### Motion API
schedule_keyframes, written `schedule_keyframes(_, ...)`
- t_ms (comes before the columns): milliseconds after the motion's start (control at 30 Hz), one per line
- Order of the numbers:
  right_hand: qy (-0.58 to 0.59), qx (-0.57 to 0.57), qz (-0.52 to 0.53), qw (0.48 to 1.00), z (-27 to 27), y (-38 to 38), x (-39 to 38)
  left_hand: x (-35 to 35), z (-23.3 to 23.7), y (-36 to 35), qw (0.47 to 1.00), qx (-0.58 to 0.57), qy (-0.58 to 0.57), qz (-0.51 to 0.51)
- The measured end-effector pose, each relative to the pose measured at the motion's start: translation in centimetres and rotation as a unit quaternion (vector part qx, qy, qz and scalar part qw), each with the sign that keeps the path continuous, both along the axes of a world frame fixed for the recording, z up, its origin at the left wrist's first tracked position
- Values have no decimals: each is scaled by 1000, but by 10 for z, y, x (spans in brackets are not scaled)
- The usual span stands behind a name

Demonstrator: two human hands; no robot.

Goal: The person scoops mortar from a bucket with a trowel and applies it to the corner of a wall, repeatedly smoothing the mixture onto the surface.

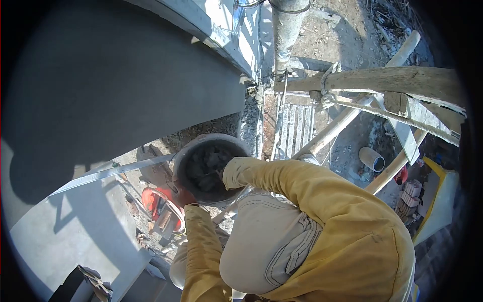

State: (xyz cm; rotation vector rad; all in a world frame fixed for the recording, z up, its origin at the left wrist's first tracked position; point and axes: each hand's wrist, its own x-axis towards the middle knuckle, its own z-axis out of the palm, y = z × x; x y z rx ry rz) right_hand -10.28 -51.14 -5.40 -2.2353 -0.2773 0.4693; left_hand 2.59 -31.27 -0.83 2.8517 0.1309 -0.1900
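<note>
A round bucket [240, 143] stands tilted in front of my knees, with dark grey lumpy material [205, 163] inside, perhaps mortar. My left hand [184, 196] grips the bucket's near left rim. My right hand [232, 173] reaches over the right rim into the bucket; its pale cuff or glove shows, but the fingers are hidden, and whether they hold anything does not show. Both arms wear yellow sleeves. A long pale straight strip [118, 170] runs from the bucket's left side along the edge of the smooth grey wall surface [126, 80].
Wooden scaffold poles [372, 80] lashed with rope [329, 83] stand on the right, with a slatted wooden panel [297, 126] below. On the ground lie an orange-red container [151, 199] holding scraps, a pale cylindrical bucket [371, 159] and stacked bricks [410, 194].
</note>
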Motion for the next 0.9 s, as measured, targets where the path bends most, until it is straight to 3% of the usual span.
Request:
schedule_keyframes(67, 91, 40, -75, 992, 22, -5, -9, -8, 15, -21, 991, -131, -15, 40)
schedule_keyframes(100, 50, 50, -83, 994, 23, -6, -17, -4, 10, -14, 991, -131, -15, 39)
schedule_keyframes(133, 51, 51, -83, 994, 17, -7, -22, 1, 2, 1, 998, -52, -20, 7)
schedule_keyframes(167, 65, 49, -55, 995, 1, -12, -25, 1, -4, 8, 999, 24, -24, -24)
schedule_keyframes(200, 78, 43, -26, 996, -18, -20, -26, 0, -12, 11, 999, 20, -24, -22)
schedule_keyframes(267, 101, 38, 30, 994, -47, -36, -20, 0, -13, 11, 985, -138, 11, 105)
schedule_keyframes(333, 108, 41, 58, 992, -54, -44, -5, -16, -7, 6, 991, -120, -10, 50)
schedule_keyframes(367, 342, 134, 1, 930, -45, -49, 12, -20, -4, 4, 994, -105, -30, -4)
schedule_keyframes(400, 553, 217, -53, 803, -38, -50, 27, -18, -8, 10, 994, -103, -33, -2)
schedule_keyframes(433, 565, 204, -18, 799, -57, -38, 37, -14, -19, 22, 993, -116, -24, 12)
schedule_keyframes(467, 565, 203, -15, 800, -39, -38, 41, -13, -27, 29, 991, -131, -13, 25)
schedule_keyframes(500, 504, 179, -3, 845, -20, -39, 39, -15, -35, 35, 991, -131, -12, 27)
schedule_keyframes(533, 442, 153, 10, 884, 9, -45, 33, -18, -41, 38, 991, -93, -48, -80)
schedule_keyframes(567, 379, 129, -43, 916, 37, -54, 19, -24, -42, 42, 979, -51, -84, -181)
schedule_keyframes(600, 382, 130, -33, 914, 28, -46, 19, -28, -39, 43, 981, -46, -82, -172)
schedule_keyframes(667, 410, 137, 12, 901, 3, -22, 21, -26, -30, 30, 925, 246, -111, -268)
schedule_keyframes(700, 358, 61, 40, 931, 25, -34, 19, -27, -23, 23, 925, 252, -108, -263)
schedule_keyframes(767, 301, 17, 47, 952, 40, -39, 11, -28, -15, 5, 910, 353, -10, -215)
schedule_keyframes(800, 243, -23, 48, 969, 42, -35, 5, -24, -21, 10, 910, 358, -6, -211)
schedule_keyframes(833, 243, -21, 52, 968, 29, -15, -5, -16, -34, 19, 957, 212, -32, -197)
schedule_keyframes(867, 232, -82, -57, 968, 5, 16, -18, -9, -42, 22, 980, 59, -58, -180)
schedule_keyframes(900, 217, -142, -164, 952, -10, 31, -27, -11, -28, 9, 933, 149, -144, -296)
